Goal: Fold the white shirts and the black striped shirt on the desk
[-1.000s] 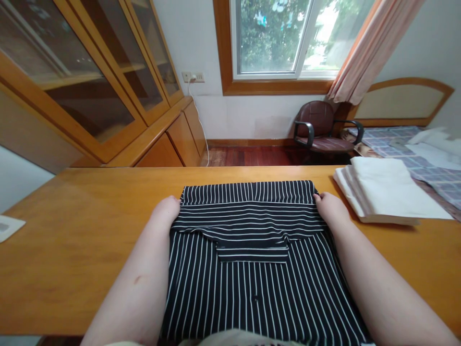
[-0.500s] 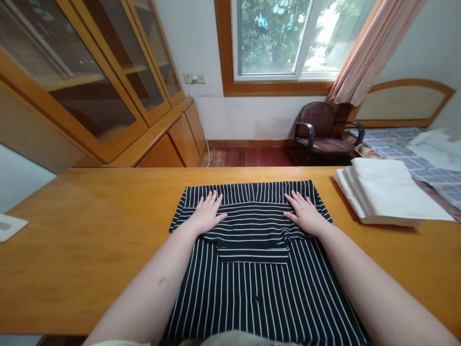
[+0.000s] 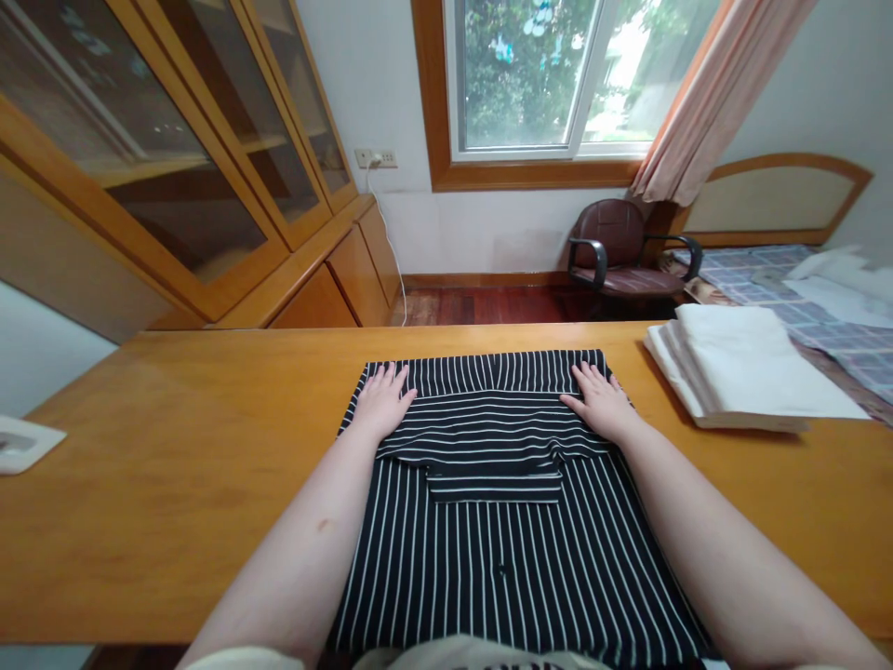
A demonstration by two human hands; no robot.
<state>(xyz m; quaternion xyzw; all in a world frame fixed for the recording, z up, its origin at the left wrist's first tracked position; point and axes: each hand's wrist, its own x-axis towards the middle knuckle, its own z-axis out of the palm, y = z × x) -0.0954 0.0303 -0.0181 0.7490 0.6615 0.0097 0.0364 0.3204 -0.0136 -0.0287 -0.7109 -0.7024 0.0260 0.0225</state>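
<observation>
A black garment with thin white stripes lies flat on the wooden table, its far part folded back toward me in a band. My left hand rests palm down on the left end of that folded band, fingers spread. My right hand lies flat on the right end, fingers stretched out. Neither hand holds anything.
A stack of folded white cloth sits on the table at the right. A white object lies at the left edge. Beyond the table stand a brown armchair, wooden glass-door cabinets and a bed.
A second ago both hands were curled at the side edges of the fold. They then came flat onto the band and have now slid outward toward its ends.
</observation>
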